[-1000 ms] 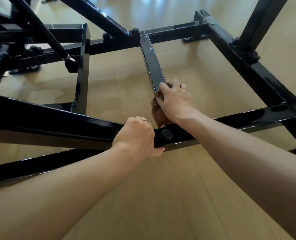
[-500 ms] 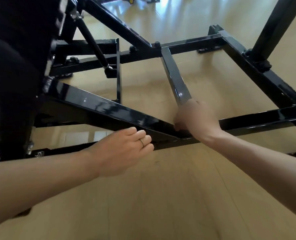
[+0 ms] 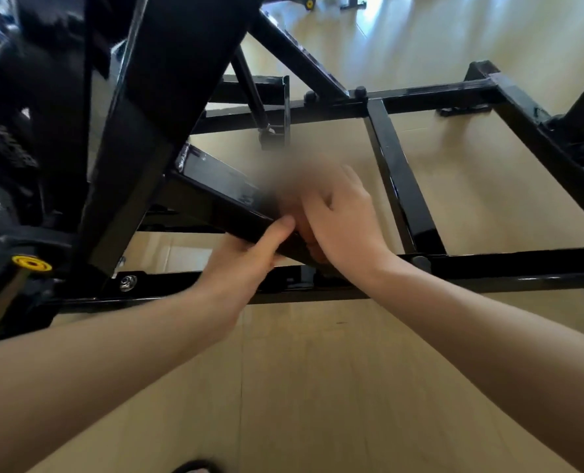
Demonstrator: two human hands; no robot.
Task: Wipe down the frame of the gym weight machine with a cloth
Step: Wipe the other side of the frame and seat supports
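The gym machine's black steel frame fills the view, and a slanted bar (image 3: 215, 186) runs down toward the middle. My left hand (image 3: 246, 264) grips that bar from below, thumb on its near edge. My right hand (image 3: 341, 216) lies over the bar just to the right and holds a brown cloth (image 3: 307, 232) against the metal. Only a sliver of cloth shows under the palm. The right fingers are smeared by motion blur.
A low front rail (image 3: 488, 268) crosses the wooden floor (image 3: 317, 387), joined by a cross bar (image 3: 403, 189) to the back rail. A thick upright (image 3: 154, 97) and a yellow end cap (image 3: 31, 263) crowd the left. A dark shoe tip (image 3: 195, 467) shows at the bottom edge.
My right hand left the cross bar's end and carried the cloth left onto the slanted bar. My left hand let go, hovered open, then gripped the slanted bar. The view shifted left.
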